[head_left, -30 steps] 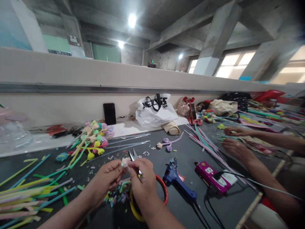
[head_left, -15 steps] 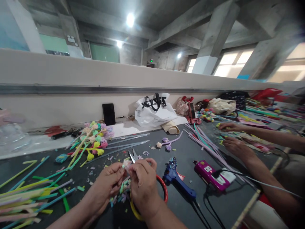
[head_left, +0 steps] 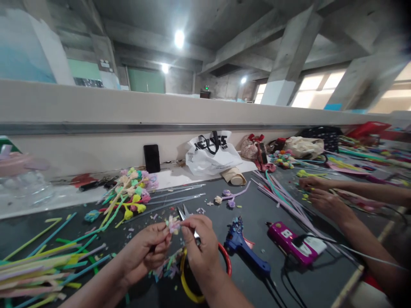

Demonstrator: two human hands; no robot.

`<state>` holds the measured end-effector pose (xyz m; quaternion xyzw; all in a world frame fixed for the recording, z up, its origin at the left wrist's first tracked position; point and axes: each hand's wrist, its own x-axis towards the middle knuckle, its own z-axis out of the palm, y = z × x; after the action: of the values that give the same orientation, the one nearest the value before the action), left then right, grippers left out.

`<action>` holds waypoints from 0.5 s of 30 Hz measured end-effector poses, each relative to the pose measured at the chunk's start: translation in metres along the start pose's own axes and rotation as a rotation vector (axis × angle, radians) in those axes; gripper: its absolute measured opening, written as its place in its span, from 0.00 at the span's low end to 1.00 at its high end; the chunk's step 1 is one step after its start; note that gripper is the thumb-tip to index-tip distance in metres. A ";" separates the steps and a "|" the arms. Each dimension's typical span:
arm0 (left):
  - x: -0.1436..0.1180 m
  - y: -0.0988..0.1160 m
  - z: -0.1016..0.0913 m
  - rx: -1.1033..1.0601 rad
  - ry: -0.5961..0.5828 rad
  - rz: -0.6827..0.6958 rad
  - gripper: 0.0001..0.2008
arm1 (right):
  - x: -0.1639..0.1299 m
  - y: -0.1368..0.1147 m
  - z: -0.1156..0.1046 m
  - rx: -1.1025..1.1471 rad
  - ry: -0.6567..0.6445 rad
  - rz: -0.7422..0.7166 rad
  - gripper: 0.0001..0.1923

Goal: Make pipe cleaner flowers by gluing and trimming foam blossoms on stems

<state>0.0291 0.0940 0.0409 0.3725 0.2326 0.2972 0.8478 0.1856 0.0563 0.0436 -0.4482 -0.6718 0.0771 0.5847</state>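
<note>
A small pale pink and cream flower [head_left: 174, 224], made of short fuzzy pieces, is pinched in the fingertips of my left hand [head_left: 149, 246]. My right hand [head_left: 201, 244] meets its right side with thumb and forefinger closed; whether a tiny piece lies between them I cannot make out. Under my right hand lie scissors [head_left: 228, 261] with red and yellow handles, blades pointing away. Cut scraps [head_left: 168, 267] of fuzzy stems are heaped below my hands. To the right rests a blue glue gun [head_left: 245, 250], its nozzle end covered in bits.
Fuzzy stems [head_left: 35, 273] lie at left, with a bunch of fuzzy flowers [head_left: 133, 192] behind. A purple power strip [head_left: 293, 243] with cables sits right. A phone [head_left: 152, 158] and white bag [head_left: 212, 156] stand at the back wall. Another person's hands [head_left: 327, 201] work at far right.
My hands have drawn slightly apart, so the flower shows more clearly between them. The view has shifted a little. The other person's hands have come closer together.
</note>
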 end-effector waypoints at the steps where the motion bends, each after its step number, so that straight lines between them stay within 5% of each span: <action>1: 0.000 -0.001 -0.001 -0.009 -0.008 -0.013 0.10 | 0.000 -0.001 0.000 0.009 -0.007 0.007 0.07; 15: 0.000 -0.005 -0.007 -0.059 -0.055 -0.036 0.07 | 0.002 0.002 0.003 0.024 -0.050 0.007 0.05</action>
<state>0.0268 0.0950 0.0332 0.3510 0.2069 0.2785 0.8697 0.1841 0.0605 0.0427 -0.4411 -0.6838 0.0985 0.5728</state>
